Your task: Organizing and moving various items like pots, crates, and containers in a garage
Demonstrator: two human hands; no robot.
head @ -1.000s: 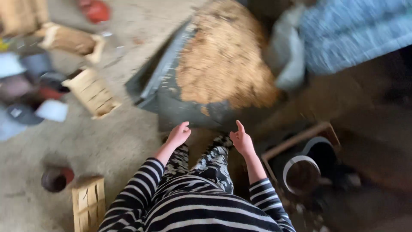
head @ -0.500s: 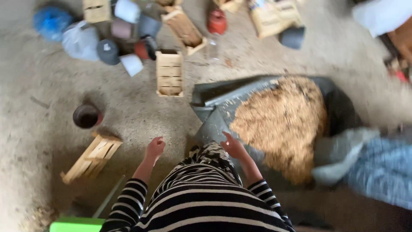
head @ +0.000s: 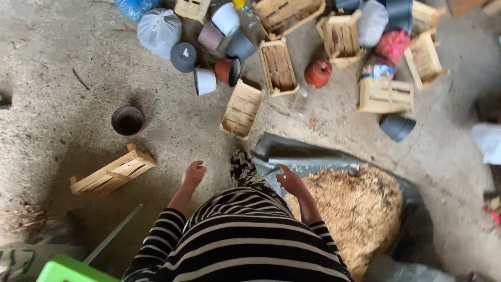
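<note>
Down close, the left hand hangs loosely curled, holding nothing, above bare concrete; the right hand spreads open, empty, at the edge of the sawdust heap on a dark sheet. Farther off lie a wooden crate and a dark pot.

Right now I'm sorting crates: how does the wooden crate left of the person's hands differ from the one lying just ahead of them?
The left crate lies tipped on its side, slats facing sideways, alone by a dark round pot. The crate ahead lies flat with its open top up, empty, near the grey sheet. The left one looks longer and shallower. Both are pale slatted wood on the concrete floor.
</note>
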